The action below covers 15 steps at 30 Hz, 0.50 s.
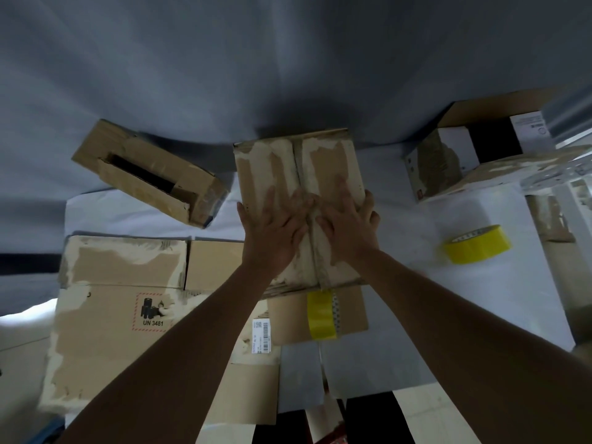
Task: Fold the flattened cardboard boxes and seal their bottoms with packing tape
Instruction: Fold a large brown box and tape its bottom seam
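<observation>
Head view: left hand (275, 232) and right hand (347, 225), fingers flat and released, press flaps of brown cardboard box (298, 174) at counter (499, 290) centre. Yellow tape strip (320, 315) on near side; seam seemingly untaped. Yellow tape roll (477, 245) near right edge. Flattened cardboard (109, 315) still unfolded at left.

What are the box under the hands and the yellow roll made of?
Brown box under both hands: looks like matte corrugated cardboard; pale torn patches where the surface layer has peeled off, and a layered edge at the near side. Yellow tape roll: glossy film, probably plastic packing tape, judging by its sheen; the core looks like printed paperboard, though that is uncertain.
</observation>
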Each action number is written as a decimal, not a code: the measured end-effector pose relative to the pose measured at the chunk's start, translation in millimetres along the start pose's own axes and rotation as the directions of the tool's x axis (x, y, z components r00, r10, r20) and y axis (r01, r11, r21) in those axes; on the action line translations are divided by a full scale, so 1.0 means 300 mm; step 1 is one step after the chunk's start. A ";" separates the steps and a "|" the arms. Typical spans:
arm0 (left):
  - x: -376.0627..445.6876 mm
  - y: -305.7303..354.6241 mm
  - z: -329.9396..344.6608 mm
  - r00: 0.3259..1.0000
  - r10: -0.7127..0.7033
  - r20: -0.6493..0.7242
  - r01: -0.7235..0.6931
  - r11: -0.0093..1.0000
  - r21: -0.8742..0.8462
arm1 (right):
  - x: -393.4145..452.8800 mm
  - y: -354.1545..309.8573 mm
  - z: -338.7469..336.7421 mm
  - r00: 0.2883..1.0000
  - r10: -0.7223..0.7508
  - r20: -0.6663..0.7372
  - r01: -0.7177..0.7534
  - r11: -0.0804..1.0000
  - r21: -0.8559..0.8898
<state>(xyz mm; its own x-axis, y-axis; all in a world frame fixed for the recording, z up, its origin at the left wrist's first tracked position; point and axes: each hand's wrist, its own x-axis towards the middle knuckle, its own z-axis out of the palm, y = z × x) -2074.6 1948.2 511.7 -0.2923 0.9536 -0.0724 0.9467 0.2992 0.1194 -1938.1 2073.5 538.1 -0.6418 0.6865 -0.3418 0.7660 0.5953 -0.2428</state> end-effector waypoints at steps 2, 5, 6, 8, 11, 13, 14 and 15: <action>-0.007 0.002 -0.001 0.999 0.029 0.038 -0.031 0.999 0.031 | 0.000 0.000 -0.003 1.000 -0.008 0.007 0.008 1.000 -0.011; -0.006 0.004 -0.023 0.998 0.002 0.068 -0.004 0.999 0.034 | 0.002 0.013 -0.026 1.000 -0.013 0.019 0.011 0.995 0.102; -0.020 0.007 -0.033 0.998 -0.030 0.057 0.029 0.999 0.019 | -0.005 0.026 -0.030 1.000 -0.021 0.012 0.019 0.987 0.160; -0.087 0.024 -0.041 0.990 -0.136 0.024 0.137 0.988 -0.074 | -0.041 0.055 -0.025 1.000 -0.026 -0.013 0.028 0.962 0.272; -0.227 0.088 -0.063 0.959 -0.275 0.072 0.284 0.916 -0.284 | -0.150 0.092 0.012 0.996 0.083 -0.038 -0.055 0.877 0.478; -0.285 0.131 -0.072 0.956 -0.266 0.123 0.293 0.881 -0.371 | -0.227 0.104 0.044 0.976 0.216 0.002 -0.177 0.794 0.581; -0.300 0.148 -0.071 0.958 -0.247 0.149 0.286 0.878 -0.383 | -0.256 0.104 0.056 0.964 0.263 0.039 -0.232 0.763 0.603; -0.310 0.163 -0.064 0.960 -0.224 0.170 0.272 0.889 -0.368 | -0.274 0.102 0.067 0.954 0.290 0.072 -0.272 0.742 0.613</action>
<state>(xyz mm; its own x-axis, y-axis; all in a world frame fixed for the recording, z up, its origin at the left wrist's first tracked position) -2003.9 1874.7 543.3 -0.4692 0.8426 -0.2642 0.7121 0.5380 0.4511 -1861.1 2026.9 540.6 -0.3874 0.7978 -0.4619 0.7655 -0.0009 -0.6435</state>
